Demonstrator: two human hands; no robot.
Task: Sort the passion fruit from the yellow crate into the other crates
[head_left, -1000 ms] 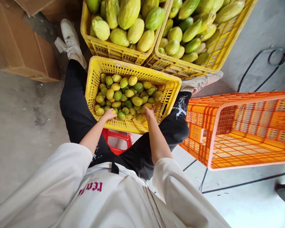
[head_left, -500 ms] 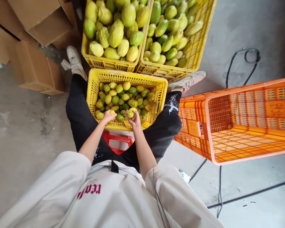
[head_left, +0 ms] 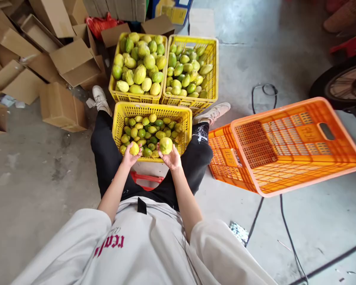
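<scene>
My left hand [head_left: 130,157] is closed around a yellow lemon [head_left: 134,149], its fingers curled beneath the fruit. A larger yellow-green lemon [head_left: 166,145] rests in my right hand [head_left: 172,159], gripped from below. Both hands are over the near edge of a yellow plastic crate [head_left: 116,126], which stands between my legs. Inside it lie several small lemons [head_left: 142,133], green to yellow; my hands hide some near the front.
Beyond stand a left yellow crate [head_left: 134,97] and a right yellow crate [head_left: 212,51], both holding larger green-yellow fruit. An orange crate [head_left: 255,186] lies on its side at right, near black cables [head_left: 290,233]. Cardboard boxes [head_left: 59,107] crowd the left. A wheel [head_left: 323,87] shows far right.
Both hands have lifted slightly and turned, so the lemons in them show more fully. The camera view has tilted up, bringing more boxes and the wheel into sight.
</scene>
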